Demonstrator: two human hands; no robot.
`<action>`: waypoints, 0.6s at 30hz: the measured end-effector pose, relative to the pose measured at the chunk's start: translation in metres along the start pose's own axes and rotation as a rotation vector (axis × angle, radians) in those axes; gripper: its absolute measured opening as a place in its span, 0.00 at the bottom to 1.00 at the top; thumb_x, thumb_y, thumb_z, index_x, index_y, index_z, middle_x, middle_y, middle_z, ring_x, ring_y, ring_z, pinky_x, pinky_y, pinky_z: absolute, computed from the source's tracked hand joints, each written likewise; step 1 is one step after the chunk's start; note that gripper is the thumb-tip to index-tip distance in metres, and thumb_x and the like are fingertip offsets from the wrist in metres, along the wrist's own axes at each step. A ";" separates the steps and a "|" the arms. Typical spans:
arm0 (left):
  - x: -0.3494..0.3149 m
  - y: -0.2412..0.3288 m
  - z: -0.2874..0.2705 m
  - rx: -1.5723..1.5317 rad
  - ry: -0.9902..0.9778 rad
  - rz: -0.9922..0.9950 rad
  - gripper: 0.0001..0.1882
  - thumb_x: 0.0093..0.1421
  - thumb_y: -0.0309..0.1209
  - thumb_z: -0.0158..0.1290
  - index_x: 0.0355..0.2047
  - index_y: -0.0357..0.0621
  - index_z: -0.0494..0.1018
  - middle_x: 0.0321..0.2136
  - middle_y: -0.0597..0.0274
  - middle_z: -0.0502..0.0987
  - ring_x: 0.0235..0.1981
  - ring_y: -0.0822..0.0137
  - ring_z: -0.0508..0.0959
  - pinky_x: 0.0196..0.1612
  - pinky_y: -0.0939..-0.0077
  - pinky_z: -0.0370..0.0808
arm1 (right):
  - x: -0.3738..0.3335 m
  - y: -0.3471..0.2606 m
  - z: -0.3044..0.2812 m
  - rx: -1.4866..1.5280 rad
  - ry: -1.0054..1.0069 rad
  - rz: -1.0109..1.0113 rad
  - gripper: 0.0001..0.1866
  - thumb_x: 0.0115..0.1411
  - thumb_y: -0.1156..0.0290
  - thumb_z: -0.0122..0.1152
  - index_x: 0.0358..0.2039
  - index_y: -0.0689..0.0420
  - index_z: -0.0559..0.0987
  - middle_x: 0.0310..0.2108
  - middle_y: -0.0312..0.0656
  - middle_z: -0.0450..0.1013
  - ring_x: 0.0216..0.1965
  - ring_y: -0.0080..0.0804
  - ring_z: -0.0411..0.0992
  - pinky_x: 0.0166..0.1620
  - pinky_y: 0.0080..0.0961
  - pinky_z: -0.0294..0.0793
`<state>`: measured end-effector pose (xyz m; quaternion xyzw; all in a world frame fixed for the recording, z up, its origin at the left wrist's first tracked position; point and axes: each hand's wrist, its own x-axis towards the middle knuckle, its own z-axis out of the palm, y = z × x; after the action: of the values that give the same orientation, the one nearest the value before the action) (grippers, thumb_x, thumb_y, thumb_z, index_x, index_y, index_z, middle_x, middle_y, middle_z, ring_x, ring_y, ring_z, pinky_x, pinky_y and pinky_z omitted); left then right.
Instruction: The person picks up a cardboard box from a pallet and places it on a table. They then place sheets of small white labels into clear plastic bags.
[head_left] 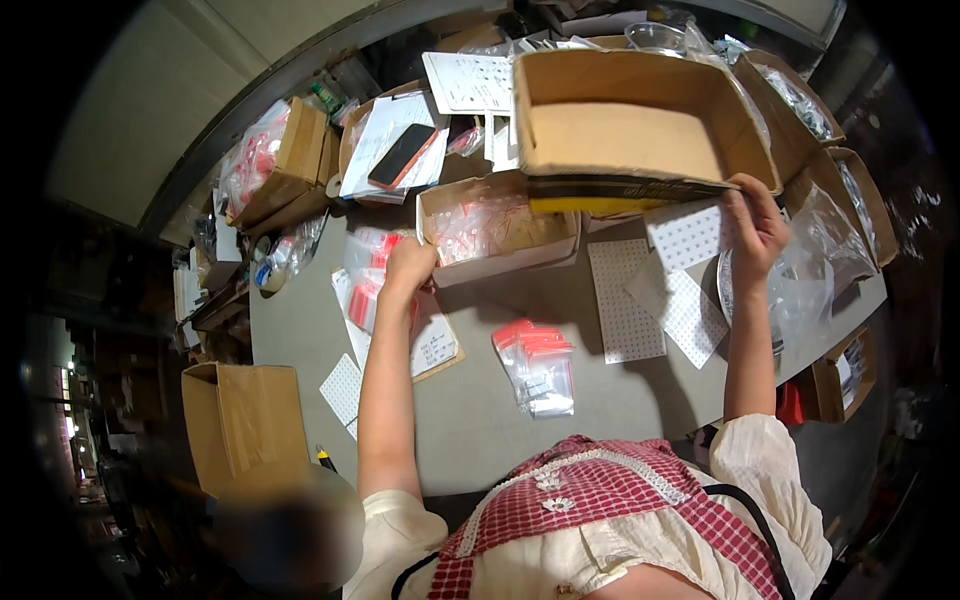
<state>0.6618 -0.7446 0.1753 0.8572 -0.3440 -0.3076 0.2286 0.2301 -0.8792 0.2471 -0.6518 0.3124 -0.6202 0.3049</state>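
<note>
My right hand (757,228) grips the near right corner of an open brown cardboard box (625,140), its fingers bent over the rim. The box is tilted with its opening toward me and shows a bare inside. Closed at the near left corner of a low white-sided box (510,258) is my left hand (409,266). Clear plastic bags (470,228) fill that low box. Beside my left hand lie red-topped zip bags (363,303), partly over a clipboard with paper (434,340). A small pile of red-edged zip bags (537,365) rests nearer to me.
White sticker sheets (627,300) lie right of centre, with clear plastic bags (805,270) beyond them. A phone (402,155) rests on papers at the back. Filled cartons (280,165) line the table's far side. An open carton (245,425) stands at the left.
</note>
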 end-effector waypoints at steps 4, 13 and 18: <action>0.001 0.013 0.003 0.104 0.021 0.001 0.18 0.54 0.32 0.48 0.27 0.23 0.78 0.20 0.36 0.78 0.22 0.46 0.83 0.33 0.57 0.81 | 0.006 0.010 -0.019 0.090 0.063 0.027 0.09 0.63 0.77 0.62 0.43 0.65 0.80 0.37 0.33 0.76 0.38 0.17 0.71 0.43 0.12 0.67; 0.028 0.020 0.018 0.413 0.048 0.057 0.22 0.54 0.37 0.52 0.43 0.33 0.80 0.46 0.36 0.79 0.50 0.40 0.79 0.53 0.52 0.75 | 0.013 0.008 -0.013 0.150 0.027 0.026 0.09 0.63 0.78 0.62 0.43 0.67 0.79 0.37 0.35 0.76 0.37 0.18 0.71 0.44 0.12 0.67; 0.024 0.020 -0.016 0.487 -0.172 -0.001 0.24 0.53 0.43 0.55 0.41 0.35 0.81 0.41 0.41 0.81 0.45 0.46 0.82 0.49 0.58 0.77 | 0.016 0.004 -0.014 0.169 0.042 0.032 0.10 0.62 0.78 0.62 0.43 0.67 0.79 0.36 0.34 0.76 0.36 0.17 0.71 0.42 0.11 0.67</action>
<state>0.6775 -0.7726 0.1893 0.8579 -0.4255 -0.2876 -0.0149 0.2164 -0.8939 0.2544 -0.6055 0.2755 -0.6531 0.3620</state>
